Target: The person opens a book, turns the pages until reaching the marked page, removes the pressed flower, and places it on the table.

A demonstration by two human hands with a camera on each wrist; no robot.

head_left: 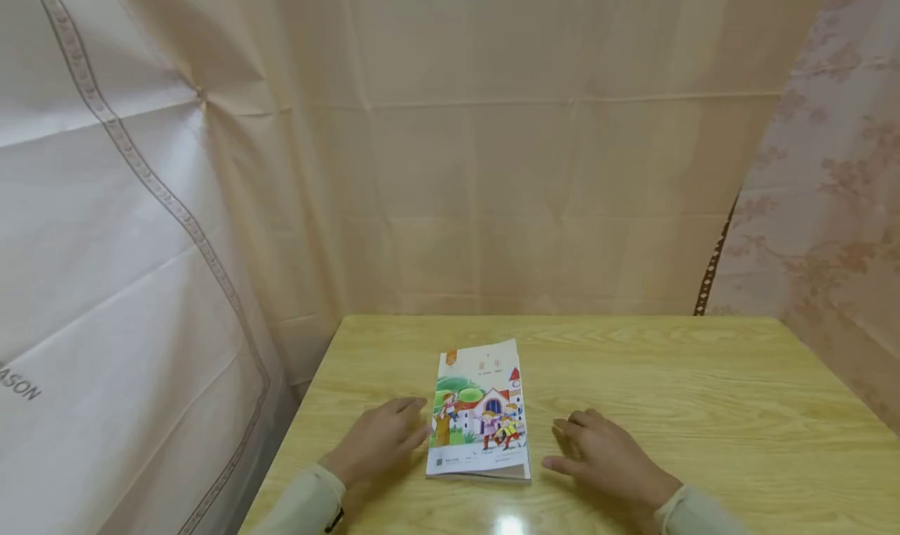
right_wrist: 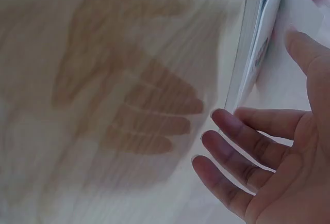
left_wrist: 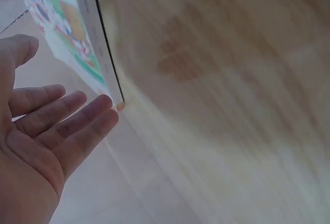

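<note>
- Yellow wood-grain table, head view: one paperback book lies flat, cover up, at lower centre of the frame.
- Long axis of the book: runs up and down the frame, slightly askew. Lower right corner of the cover stands a little proud of the pages.
- Left hand: lower left of the book, fingers loosely extended, grasping nothing. Fingertips lie just beside the long left edge; contact cannot be confirmed from where I stand.
- Right hand: lower right of the book, fingers spread and slightly bent, nothing held. A strip of bare table separates it from the right edge; the left is the nearer hand.
- Left wrist view: spine at upper left, beyond the relaxed fingers; palm unoccupied.
- Right wrist view: page edges at upper right, beyond the parted fingertips; palm likewise unoccupied.
</note>
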